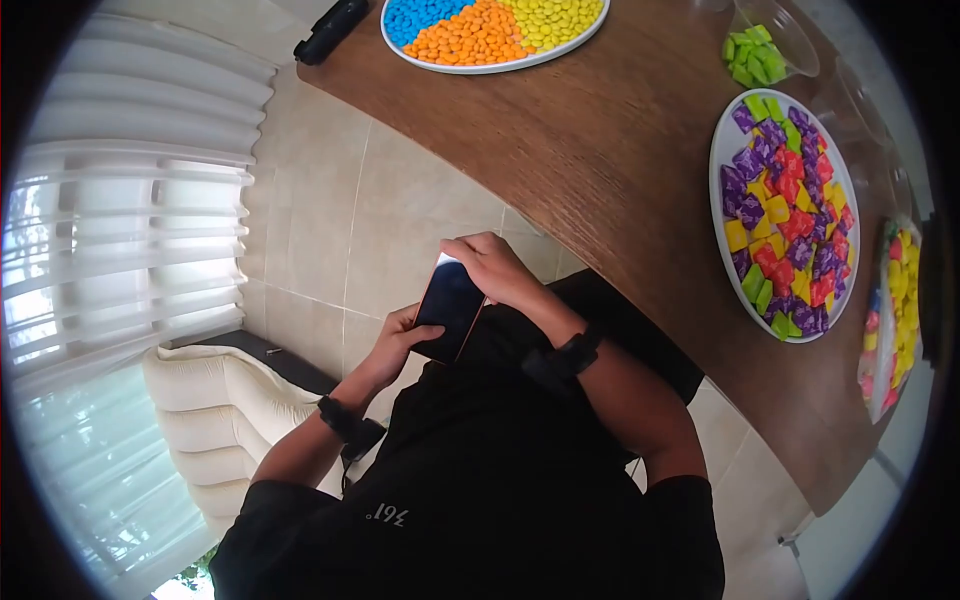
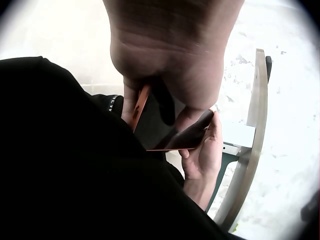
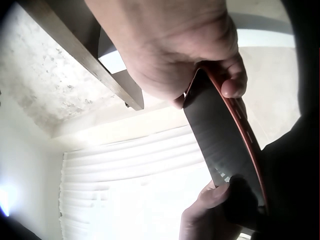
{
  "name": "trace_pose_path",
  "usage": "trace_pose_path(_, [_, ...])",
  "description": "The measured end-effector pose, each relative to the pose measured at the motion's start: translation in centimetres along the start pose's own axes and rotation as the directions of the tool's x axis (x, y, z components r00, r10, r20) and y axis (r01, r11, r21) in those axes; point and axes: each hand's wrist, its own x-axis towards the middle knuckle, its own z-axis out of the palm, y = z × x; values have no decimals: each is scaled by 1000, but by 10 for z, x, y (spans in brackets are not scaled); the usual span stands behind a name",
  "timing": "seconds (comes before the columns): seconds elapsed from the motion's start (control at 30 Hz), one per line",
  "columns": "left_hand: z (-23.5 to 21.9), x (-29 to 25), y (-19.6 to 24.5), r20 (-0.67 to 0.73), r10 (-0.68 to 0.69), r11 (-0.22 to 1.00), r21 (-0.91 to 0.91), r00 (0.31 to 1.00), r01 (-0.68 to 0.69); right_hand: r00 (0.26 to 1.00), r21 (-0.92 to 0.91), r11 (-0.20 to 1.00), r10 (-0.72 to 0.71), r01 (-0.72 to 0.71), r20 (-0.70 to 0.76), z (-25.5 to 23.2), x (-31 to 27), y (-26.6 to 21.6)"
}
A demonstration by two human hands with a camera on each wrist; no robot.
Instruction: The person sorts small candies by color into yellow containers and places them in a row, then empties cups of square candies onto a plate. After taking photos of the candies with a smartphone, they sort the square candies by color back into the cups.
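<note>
A smartphone [image 1: 449, 308] with a dark screen and an orange-red case is held over the lap between both hands. My left hand [image 1: 396, 345] grips its lower end, thumb lying on the glass. At the upper end, my right hand [image 1: 492, 268] holds the phone by its corner and edge. Seen from the right wrist, the phone [image 3: 222, 135] stands tilted, its case edge facing the camera. In the left wrist view the left palm covers part of the phone [image 2: 160, 125].
A wooden table [image 1: 600, 150] lies ahead and to the right. On it are a plate of blue, orange and yellow candies [image 1: 480, 35], a plate of wrapped candies [image 1: 790, 220], a cup of green pieces [image 1: 755, 55] and a bag of candy [image 1: 890, 320]. A cream chair [image 1: 215, 400] stands left.
</note>
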Motion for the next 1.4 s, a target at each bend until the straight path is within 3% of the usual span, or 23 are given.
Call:
trace_pose_path(0.17, [-10,6,-2,-30,-40,999,-34,999,39,997,6,998,-57,56,53,0,4,-1])
trace_pose_path(0.23, [-10,11,-9,-67,-27,999,-40,997,24,982,23,983,-185,184,48,3,8,8])
trace_pose_path(0.33, [-8,15,-7,-70,-49,995,-85,996,43,977,16,980,-198,197,75,2,10,12])
trace_pose_path(0.4, [-7,14,7,153,-79,995,-51,985,88,977,39,980,-198,196,83,2,9,11])
trace_pose_path(0.43, [-6,15,10,152,-80,995,-50,985,88,976,63,979,-199,193,90,2,8,10])
trace_pose_path(0.5, [-5,18,14,282,-120,988,-63,952,143,975,75,978,-203,196,95,3,7,7])
trace_pose_path(0.6, [-1,21,20,288,-180,971,-100,941,216,976,81,980,-189,181,109,0,4,2])
trace_pose_path(0.97, [7,36,22,379,-114,969,-161,918,187,989,40,992,-121,118,90,-6,6,-5])
trace_pose_path(1.23, [13,51,17,342,-57,972,-194,938,130,980,-195,961,-195,197,30,-4,-5,-28])
trace_pose_path(1.4, [18,66,0,354,-56,915,-355,934,189,984,-243,956,-175,165,-20,-5,-3,-30])
